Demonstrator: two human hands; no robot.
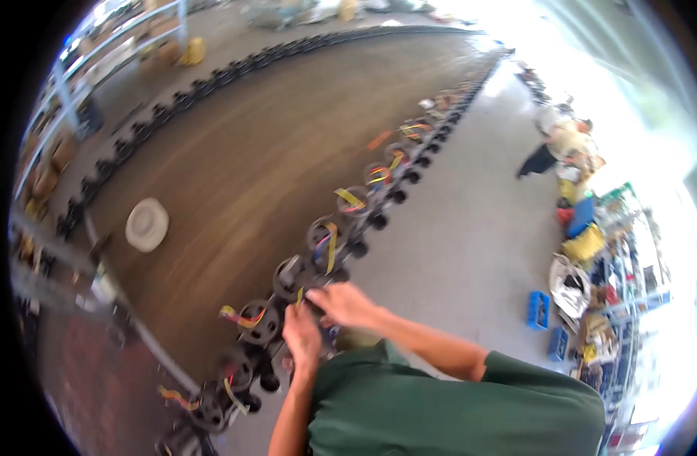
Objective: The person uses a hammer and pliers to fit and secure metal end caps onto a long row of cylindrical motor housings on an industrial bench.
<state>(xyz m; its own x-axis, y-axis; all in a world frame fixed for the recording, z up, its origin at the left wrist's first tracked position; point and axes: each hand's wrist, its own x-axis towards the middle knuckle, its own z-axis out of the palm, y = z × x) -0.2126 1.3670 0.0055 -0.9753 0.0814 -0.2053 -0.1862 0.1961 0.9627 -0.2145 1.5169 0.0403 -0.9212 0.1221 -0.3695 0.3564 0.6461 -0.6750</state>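
Both my hands are close together at the near edge of a long brown conveyor belt (234,190), over a row of round dark metal parts with holes and coloured wires. My left hand (303,338) is closed, with a short yellow strip (300,295) rising at its fingertips. Closed fingers of my right hand (347,305) meet the left fingertips from the right; what they pinch is too small to make out. Just beyond them lies a round dark metal part (289,275). A similar part (260,322) with a yellow and red wire bundle (242,317) sits left of my left hand.
More round parts with yellow-marked wires, such as one far part (354,201), line the belt's near edge. A white round disc (147,225) lies on the belt. Blue crates (538,310) stand on the grey floor (447,251) at right. Metal shelving (63,91) is at far left.
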